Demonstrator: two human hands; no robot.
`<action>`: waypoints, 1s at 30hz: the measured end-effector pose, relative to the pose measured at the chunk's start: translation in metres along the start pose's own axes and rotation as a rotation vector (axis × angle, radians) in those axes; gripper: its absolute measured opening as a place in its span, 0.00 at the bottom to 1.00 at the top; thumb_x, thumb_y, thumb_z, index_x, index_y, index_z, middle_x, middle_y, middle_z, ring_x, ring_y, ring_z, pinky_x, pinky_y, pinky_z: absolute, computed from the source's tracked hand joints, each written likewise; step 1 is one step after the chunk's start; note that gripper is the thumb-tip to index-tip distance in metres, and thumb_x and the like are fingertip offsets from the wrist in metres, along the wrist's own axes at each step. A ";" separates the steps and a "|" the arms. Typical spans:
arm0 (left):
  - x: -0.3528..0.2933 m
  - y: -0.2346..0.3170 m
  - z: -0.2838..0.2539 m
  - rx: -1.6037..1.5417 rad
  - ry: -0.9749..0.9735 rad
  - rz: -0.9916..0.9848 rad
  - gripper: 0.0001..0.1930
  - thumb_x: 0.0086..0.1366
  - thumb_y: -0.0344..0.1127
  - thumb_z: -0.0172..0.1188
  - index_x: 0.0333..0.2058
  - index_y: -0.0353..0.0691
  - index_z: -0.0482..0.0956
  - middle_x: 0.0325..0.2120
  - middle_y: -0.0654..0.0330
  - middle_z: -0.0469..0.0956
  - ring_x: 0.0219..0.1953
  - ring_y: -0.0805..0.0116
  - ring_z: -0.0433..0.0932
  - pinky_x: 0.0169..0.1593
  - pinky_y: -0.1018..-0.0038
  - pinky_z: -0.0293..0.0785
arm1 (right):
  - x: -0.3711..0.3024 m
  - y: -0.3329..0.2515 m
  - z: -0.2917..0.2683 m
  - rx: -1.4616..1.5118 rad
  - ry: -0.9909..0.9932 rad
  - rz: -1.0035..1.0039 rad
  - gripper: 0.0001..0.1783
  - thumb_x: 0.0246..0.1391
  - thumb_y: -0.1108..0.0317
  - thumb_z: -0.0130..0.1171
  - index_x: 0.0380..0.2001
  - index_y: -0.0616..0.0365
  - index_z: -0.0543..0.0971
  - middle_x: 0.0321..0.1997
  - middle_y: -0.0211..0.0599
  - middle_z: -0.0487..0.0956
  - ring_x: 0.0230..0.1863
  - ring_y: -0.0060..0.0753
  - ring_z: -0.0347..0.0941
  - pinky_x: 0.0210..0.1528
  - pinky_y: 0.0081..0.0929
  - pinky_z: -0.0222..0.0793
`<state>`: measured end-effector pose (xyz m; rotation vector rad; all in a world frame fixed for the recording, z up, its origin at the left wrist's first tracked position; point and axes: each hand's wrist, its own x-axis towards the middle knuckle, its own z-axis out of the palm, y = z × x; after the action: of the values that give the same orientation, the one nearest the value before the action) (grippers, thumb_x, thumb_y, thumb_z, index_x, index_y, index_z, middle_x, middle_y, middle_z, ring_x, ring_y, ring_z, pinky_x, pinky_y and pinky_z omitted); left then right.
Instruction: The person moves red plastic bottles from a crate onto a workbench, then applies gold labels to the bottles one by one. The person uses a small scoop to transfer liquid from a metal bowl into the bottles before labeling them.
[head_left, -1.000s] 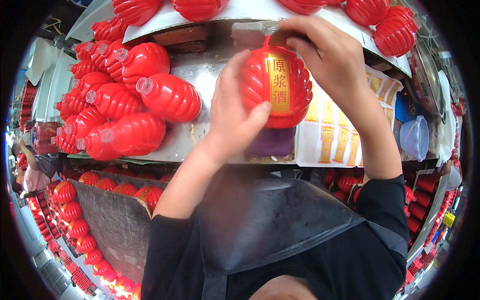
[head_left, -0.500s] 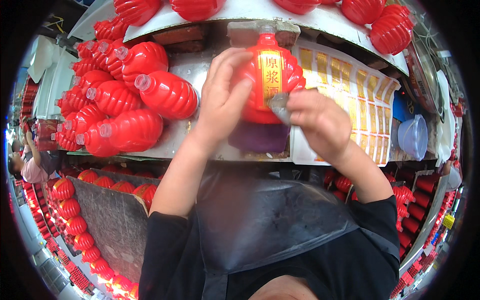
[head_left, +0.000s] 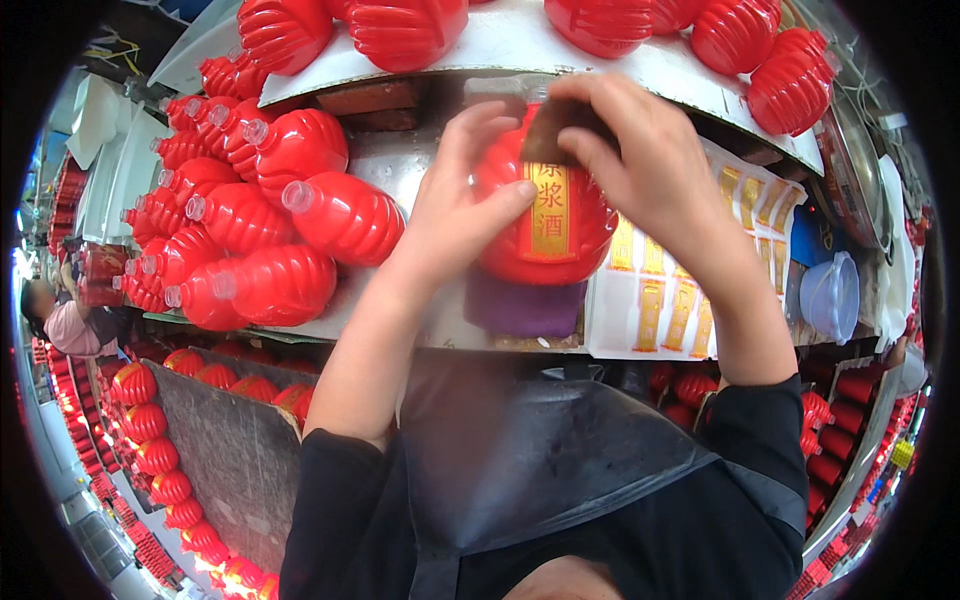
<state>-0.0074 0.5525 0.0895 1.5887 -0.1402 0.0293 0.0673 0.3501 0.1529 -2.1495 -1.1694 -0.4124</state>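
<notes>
A round, ribbed red plastic bottle (head_left: 585, 250) with a clear neck lies front up before me, its neck away from me. A gold-and-red label (head_left: 550, 235) runs down its front. My left hand (head_left: 455, 185) cups the bottle's left side, its thumb on the label's left edge and its fingers curved apart. My right hand (head_left: 640, 150) pinches a thin, flat, dark scraper-like piece (head_left: 548, 132), pressed over the label's upper end. That piece and my fingers cover the label's top and part of the neck. Under the bottle's lower end is a folded purple cloth (head_left: 520, 308).
Several red bottles (head_left: 350, 215) lie piled at the left. A sheet of gold labels (head_left: 625, 310) lies at the right, partly under my right arm, near a pale blue bucket (head_left: 830, 295). More bottles stand on a white raised shelf (head_left: 510, 55) at the back. A person (head_left: 75, 320) is at far left.
My right hand has moved with the flat piece from the label's lower right up to its top. My left thumb now lies on the label's edge. The whole view has shifted slightly.
</notes>
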 end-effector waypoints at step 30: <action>-0.012 0.044 0.025 0.052 0.010 0.029 0.38 0.54 0.32 0.73 0.62 0.33 0.66 0.55 0.54 0.76 0.58 0.65 0.74 0.64 0.69 0.70 | -0.033 -0.026 -0.020 0.035 0.211 -0.023 0.21 0.49 0.81 0.69 0.48 0.63 0.81 0.42 0.45 0.83 0.42 0.42 0.82 0.45 0.29 0.79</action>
<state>-0.0258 0.5275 0.1314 1.6380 -0.1553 0.0637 0.0278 0.3262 0.1593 -2.0092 -1.0746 -0.6091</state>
